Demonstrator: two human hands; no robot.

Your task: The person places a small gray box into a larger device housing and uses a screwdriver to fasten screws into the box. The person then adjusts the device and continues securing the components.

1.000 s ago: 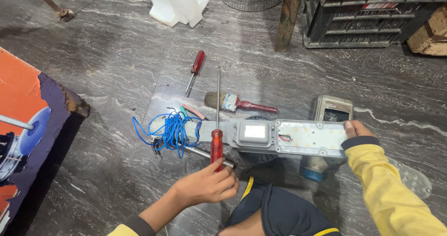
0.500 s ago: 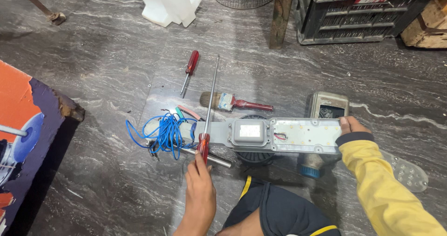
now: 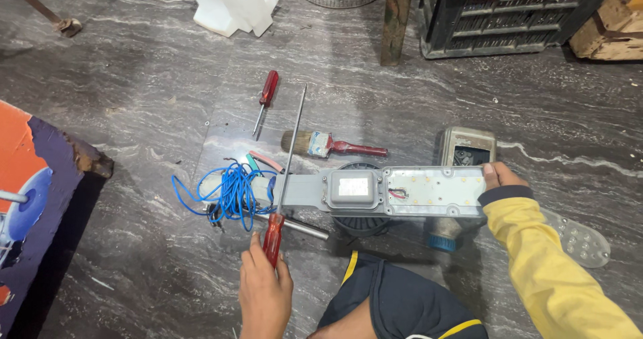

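My left hand (image 3: 264, 292) grips the red handle of a long screwdriver (image 3: 284, 172), whose thin shaft points away from me across the floor. A grey street-light housing (image 3: 395, 192) lies flat in front of my knee, with a small window box in its middle and a white LED plate at its right end. My right hand (image 3: 501, 176), in a yellow sleeve, holds that right end. A coil of blue wire (image 3: 231, 193) lies at the housing's left end, just beside the screwdriver shaft.
A second, shorter red screwdriver (image 3: 265, 99) and a paintbrush (image 3: 331, 145) lie farther out on the marble floor. A grey box (image 3: 467, 146) sits behind the housing, a round LED disc (image 3: 583, 238) to the right. Black crate (image 3: 516, 18) and white object (image 3: 224, 4) stand at the back.
My left hand has slid back along the screwdriver and turned it, so the shaft now leans to the right of upright. My right hand stays on the housing's end.
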